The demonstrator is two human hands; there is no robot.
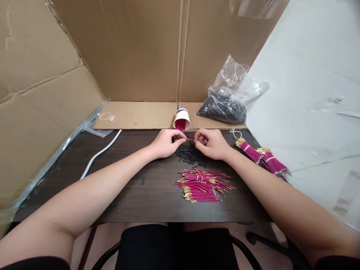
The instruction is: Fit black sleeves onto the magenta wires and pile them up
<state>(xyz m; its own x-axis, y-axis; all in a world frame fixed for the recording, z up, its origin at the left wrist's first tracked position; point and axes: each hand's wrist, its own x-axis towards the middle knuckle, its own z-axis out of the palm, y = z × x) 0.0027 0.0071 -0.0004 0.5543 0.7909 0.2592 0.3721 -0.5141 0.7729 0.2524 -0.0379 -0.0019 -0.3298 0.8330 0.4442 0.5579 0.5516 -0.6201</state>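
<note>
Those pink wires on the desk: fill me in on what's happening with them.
A person seated at a dark table pinches one thin pink wire between the left hand and right hand, above a scatter of small black sleeves. A loose pile of pink wires lies nearer the person. Two banded bundles lie to the right, a tipped paper cup holds more wires, and a clear bag holds black pieces.
</note>
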